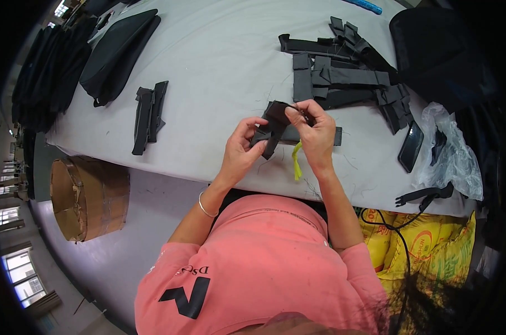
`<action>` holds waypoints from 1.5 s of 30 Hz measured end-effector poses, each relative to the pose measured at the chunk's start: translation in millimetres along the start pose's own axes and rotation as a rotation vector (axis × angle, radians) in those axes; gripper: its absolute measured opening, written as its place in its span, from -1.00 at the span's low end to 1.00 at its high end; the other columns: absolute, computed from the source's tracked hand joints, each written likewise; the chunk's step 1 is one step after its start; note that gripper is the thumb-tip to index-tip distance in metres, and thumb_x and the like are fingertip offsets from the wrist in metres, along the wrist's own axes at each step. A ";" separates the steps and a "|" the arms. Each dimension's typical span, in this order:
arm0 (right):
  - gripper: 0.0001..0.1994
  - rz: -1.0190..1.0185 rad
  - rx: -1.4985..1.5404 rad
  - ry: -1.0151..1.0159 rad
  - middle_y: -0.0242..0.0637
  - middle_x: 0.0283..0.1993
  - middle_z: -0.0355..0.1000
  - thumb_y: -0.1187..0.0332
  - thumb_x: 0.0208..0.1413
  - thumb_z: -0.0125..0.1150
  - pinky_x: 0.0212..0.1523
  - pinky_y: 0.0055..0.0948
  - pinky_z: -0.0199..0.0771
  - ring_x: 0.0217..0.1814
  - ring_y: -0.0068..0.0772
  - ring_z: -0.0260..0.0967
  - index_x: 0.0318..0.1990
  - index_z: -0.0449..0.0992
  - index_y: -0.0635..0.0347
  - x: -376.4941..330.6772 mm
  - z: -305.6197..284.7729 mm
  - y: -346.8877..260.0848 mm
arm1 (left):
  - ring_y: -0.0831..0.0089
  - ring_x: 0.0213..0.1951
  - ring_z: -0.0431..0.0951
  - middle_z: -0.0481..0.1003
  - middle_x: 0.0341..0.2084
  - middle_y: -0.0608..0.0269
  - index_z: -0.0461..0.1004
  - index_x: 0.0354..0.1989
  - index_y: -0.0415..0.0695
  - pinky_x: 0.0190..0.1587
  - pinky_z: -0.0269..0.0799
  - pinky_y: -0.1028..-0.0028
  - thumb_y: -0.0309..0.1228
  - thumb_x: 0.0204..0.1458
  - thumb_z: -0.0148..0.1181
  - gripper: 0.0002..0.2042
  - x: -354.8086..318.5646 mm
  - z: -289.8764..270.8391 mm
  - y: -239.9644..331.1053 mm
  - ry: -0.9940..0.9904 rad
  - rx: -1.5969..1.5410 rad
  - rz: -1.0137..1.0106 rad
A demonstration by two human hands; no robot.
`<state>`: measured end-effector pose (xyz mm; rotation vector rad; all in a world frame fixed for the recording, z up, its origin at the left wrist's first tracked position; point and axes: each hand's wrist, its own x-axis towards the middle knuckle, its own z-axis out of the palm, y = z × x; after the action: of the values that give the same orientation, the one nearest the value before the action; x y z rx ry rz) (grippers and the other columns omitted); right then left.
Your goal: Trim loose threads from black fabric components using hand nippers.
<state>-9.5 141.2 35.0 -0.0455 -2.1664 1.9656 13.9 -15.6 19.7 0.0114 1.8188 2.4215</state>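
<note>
In front of my chest, both hands hold a folded black fabric strap (276, 114) just above the table. My left hand (243, 148) pinches its left side between thumb and fingers. My right hand (315, 137) is closed at its upper right edge; a thin dark thing shows by those fingers, too hidden to name. From below the right hand hangs a yellow-green ribbon (297, 162); what it is tied to is covered. Another black strap end (337, 136) sticks out to the right behind that hand.
A heap of black straps (348, 75) lies at the back right, and a smaller bundle (148, 117) at the left. Near the right edge are a phone (411, 146), a clear plastic bag (451, 153) and a black buckle (426, 194). A cardboard box (91, 195) stands on the floor.
</note>
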 end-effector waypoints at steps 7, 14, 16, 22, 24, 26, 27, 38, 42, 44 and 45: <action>-0.87 0.020 0.173 0.036 -0.54 -0.57 0.36 0.43 0.06 0.27 -0.45 -0.70 0.21 -0.49 -0.78 0.21 -0.41 0.49 0.31 6.5 -2.7 2.9 | 0.65 -0.38 0.37 0.41 -0.41 0.32 0.49 -0.41 -0.30 -0.32 0.33 0.61 -0.60 0.04 0.13 -0.96 -1.6 -23.0 -4.0 -0.274 0.292 0.159; -0.88 0.043 0.180 0.009 -0.53 -0.54 0.38 0.44 0.06 0.28 -0.42 -0.72 0.26 -0.47 -0.79 0.24 -0.40 0.49 0.30 3.0 0.4 -2.3 | 0.74 -0.50 0.32 0.34 -0.64 0.50 0.44 -0.50 -0.24 -0.42 0.23 0.65 -0.47 0.03 0.24 -0.85 6.3 -32.0 -14.7 -0.064 0.400 -0.062; -0.88 0.045 0.223 0.004 -0.52 -0.53 0.38 0.44 0.06 0.28 -0.41 -0.72 0.27 -0.47 -0.78 0.25 -0.40 0.49 0.31 4.3 -0.6 -2.4 | 0.74 -0.47 0.34 0.37 -0.57 0.47 0.44 -0.48 -0.21 -0.41 0.24 0.67 -0.43 0.03 0.25 -0.85 6.1 -24.5 -15.0 -0.021 0.330 -0.046; -0.90 0.116 0.345 -0.036 -0.50 -0.51 0.40 0.46 0.07 0.26 -0.42 -0.72 0.30 -0.47 -0.76 0.27 -0.37 0.49 0.32 7.1 -6.5 -11.2 | 0.45 -0.25 0.45 0.43 -0.20 0.23 0.42 -0.39 -0.21 -0.11 0.32 0.45 -0.44 -0.02 0.28 -0.84 16.3 -25.9 -7.4 -0.087 0.469 0.210; -0.90 0.119 0.384 -0.041 -0.49 -0.51 0.40 0.47 0.07 0.26 -0.43 -0.72 0.28 -0.49 -0.77 0.26 -0.36 0.50 0.32 8.1 -13.4 -14.3 | 0.32 -0.18 0.47 0.42 -0.11 0.17 0.42 -0.36 -0.24 -0.01 0.30 0.34 -0.45 -0.04 0.28 -0.83 17.0 -30.0 7.4 -0.181 0.761 0.421; -0.92 0.168 0.492 -0.110 -0.49 -0.52 0.40 0.48 0.06 0.26 -0.49 -0.74 0.22 -0.53 -0.79 0.22 -0.35 0.50 0.29 9.4 -31.3 -23.7 | 0.14 -0.15 0.44 0.44 -0.11 0.10 0.44 -0.27 -0.27 0.10 0.19 0.20 -0.46 -0.04 0.25 -0.80 10.3 -20.0 47.1 -0.405 0.810 0.580; -0.93 0.146 0.502 -0.166 -0.52 -0.55 0.37 0.47 0.07 0.25 -0.55 -0.74 0.15 -0.58 -0.80 0.17 -0.35 0.50 0.27 13.1 -33.8 -29.0 | 0.14 -0.15 0.44 0.44 -0.11 0.10 0.44 -0.27 -0.27 0.10 0.19 0.20 -0.46 -0.04 0.25 -0.80 7.8 -17.6 50.5 -0.405 0.813 0.581; -0.78 0.006 -0.132 -0.003 -0.46 -0.46 0.42 0.41 -0.03 0.31 -0.40 -0.61 0.32 -0.47 -0.61 0.31 -0.20 0.50 0.16 -4.4 -24.7 -0.3 | 0.71 -0.42 0.39 0.47 -0.46 0.40 0.46 -0.21 -0.30 -0.36 0.35 0.65 -0.44 0.07 0.17 -0.81 16.9 -9.9 9.0 -0.107 0.297 -0.003; -0.76 -0.090 -0.266 -0.069 -0.38 -0.38 0.47 0.38 -0.07 0.32 -0.33 -0.52 0.39 -0.39 -0.48 0.41 -0.19 0.54 0.11 -16.7 -34.5 -6.2 | 0.69 -0.38 0.41 0.49 -0.42 0.37 0.46 -0.17 -0.31 -0.30 0.38 0.63 -0.47 0.06 0.16 -0.79 20.8 -12.4 5.9 -0.104 0.309 -0.025; -0.77 -0.127 -0.327 -0.130 -0.37 -0.38 0.48 0.38 -0.07 0.32 -0.33 -0.50 0.40 -0.38 -0.46 0.42 -0.19 0.56 0.11 -17.6 -35.6 -6.4 | 0.68 -0.37 0.42 0.50 -0.41 0.36 0.46 -0.16 -0.32 -0.29 0.39 0.62 -0.47 0.05 0.16 -0.78 20.4 -14.9 7.0 -0.118 0.347 -0.023; -0.78 -0.153 -0.388 -0.156 -0.37 -0.40 0.47 0.37 -0.08 0.32 -0.35 -0.47 0.39 -0.38 -0.44 0.42 -0.22 0.57 0.10 -17.7 -36.3 -6.4 | 0.67 -0.36 0.42 0.50 -0.41 0.35 0.46 -0.16 -0.32 -0.28 0.38 0.62 -0.48 0.05 0.16 -0.78 20.5 -14.9 8.0 -0.131 0.348 -0.042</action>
<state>15.1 173.2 41.9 0.2121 -2.5365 1.4896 -8.2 -30.1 21.9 0.1561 2.1263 1.9953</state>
